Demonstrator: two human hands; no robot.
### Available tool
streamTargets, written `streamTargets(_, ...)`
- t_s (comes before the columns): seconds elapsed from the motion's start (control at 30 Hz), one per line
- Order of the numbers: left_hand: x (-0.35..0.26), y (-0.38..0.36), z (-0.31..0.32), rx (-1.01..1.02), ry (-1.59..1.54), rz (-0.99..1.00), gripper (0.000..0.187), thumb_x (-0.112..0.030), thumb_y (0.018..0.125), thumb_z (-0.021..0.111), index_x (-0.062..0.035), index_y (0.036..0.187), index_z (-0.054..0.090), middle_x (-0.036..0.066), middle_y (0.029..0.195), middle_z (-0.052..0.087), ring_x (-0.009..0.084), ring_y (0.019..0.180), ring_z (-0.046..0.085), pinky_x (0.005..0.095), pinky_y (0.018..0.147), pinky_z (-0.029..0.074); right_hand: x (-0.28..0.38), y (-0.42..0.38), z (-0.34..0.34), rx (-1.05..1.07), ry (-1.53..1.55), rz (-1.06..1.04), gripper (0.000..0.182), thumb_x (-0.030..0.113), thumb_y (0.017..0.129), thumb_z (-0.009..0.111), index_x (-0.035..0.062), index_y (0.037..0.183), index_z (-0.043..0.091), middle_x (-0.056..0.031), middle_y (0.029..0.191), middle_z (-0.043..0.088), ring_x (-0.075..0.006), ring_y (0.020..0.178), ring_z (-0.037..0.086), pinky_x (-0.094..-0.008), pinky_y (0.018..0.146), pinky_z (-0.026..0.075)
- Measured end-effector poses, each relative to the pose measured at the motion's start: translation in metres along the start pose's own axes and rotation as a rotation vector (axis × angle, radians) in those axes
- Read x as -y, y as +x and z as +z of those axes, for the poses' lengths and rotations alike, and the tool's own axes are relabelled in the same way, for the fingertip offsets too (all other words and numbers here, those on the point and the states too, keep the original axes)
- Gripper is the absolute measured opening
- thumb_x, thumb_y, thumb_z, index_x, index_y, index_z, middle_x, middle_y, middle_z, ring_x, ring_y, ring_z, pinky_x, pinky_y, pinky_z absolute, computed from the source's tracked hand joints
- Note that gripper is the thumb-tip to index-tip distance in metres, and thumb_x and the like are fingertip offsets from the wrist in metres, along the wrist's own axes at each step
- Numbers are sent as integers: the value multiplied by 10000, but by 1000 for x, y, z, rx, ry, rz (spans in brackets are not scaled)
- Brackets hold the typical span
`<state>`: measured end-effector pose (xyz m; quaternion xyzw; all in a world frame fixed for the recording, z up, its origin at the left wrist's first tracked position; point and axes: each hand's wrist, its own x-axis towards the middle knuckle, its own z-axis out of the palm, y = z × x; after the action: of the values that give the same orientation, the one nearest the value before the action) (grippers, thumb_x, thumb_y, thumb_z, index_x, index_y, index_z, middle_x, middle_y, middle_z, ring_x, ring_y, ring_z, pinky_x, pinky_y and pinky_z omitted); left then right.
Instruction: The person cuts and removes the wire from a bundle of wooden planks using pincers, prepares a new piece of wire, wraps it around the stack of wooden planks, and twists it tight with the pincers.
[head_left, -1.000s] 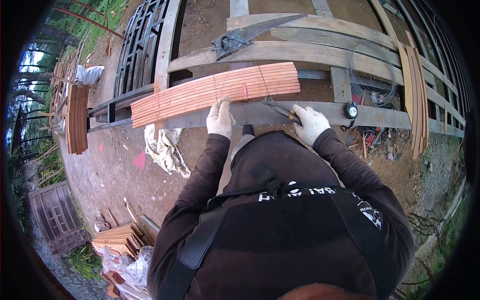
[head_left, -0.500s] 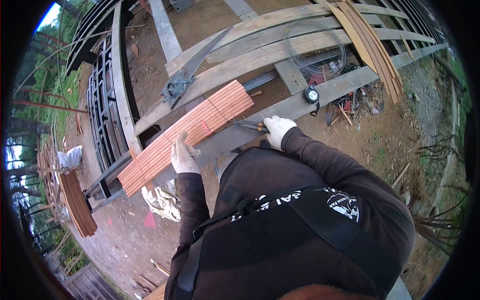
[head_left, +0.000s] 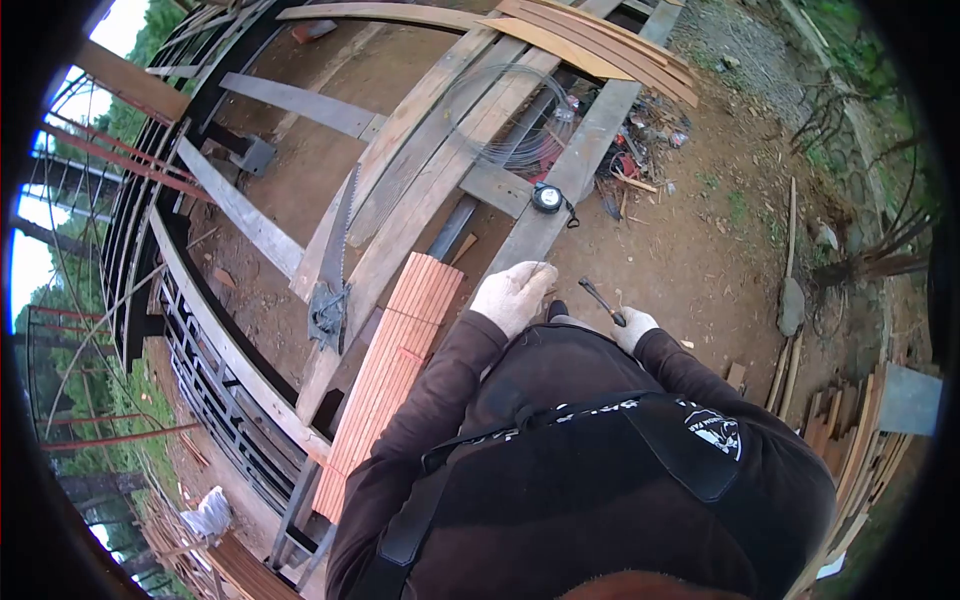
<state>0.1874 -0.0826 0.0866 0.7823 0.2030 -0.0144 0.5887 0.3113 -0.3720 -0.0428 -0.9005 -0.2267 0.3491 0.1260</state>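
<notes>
My left hand point(head_left: 512, 297), in a whitish glove, is closed beside the grey beam; anything between its fingers is too small to make out. Lower right, my gloved right hand point(head_left: 634, 327) grips dark pliers point(head_left: 601, 300), whose head points up and left. To the left of my left hand lies a bundle of reddish wood strips point(head_left: 390, 370), bound with thin wire and a pink tie. A black and white tape measure point(head_left: 547, 198) rests on the grey beam point(head_left: 590, 140) above my left hand.
A handsaw point(head_left: 338, 240) with a cloth-wrapped handle point(head_left: 327, 315) lies on the long boards point(head_left: 430, 185). Coiled wire point(head_left: 480, 130) and loose brown strips point(head_left: 590, 45) are farther up. Scraps point(head_left: 630, 165) litter the soil, and more planks point(head_left: 850, 420) stand at the right.
The view has turned. My left hand has moved off the strip bundle toward the tape measure's side, and its fingers have closed. My right hand has carried the pliers away from the bundle.
</notes>
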Motion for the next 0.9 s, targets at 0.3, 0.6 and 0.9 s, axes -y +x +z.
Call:
streamTargets(0.3,-4,178,140,555,699,140,315,-287,982,583,-92,1191,717,159,1118,737,359,1045,711,450,914,568,-199,-41,116,24,427,693,555,466,886,694,-18,1153,741,-290,1067,747,-436,1055,722,-477,905,548)
streamTargets(0.6,-84,310,179,-157,477,129,936,-553,863,741,-22,1564,420,334,1499,487,456,1283,609,465,1099,490,-424,-2,197,182,469,560,602,502,836,725,-13,1146,745,-266,1094,752,-408,1049,731,-446,905,549)
streamTargets(0.9,-46,320,7,-84,1091,-189,846,-456,692,835,-71,1396,565,210,1334,659,352,1282,612,470,1089,465,-260,73,-116,-255,292,427,518,242,791,698,44,1269,680,-251,1098,752,-379,1080,733,-435,979,553)
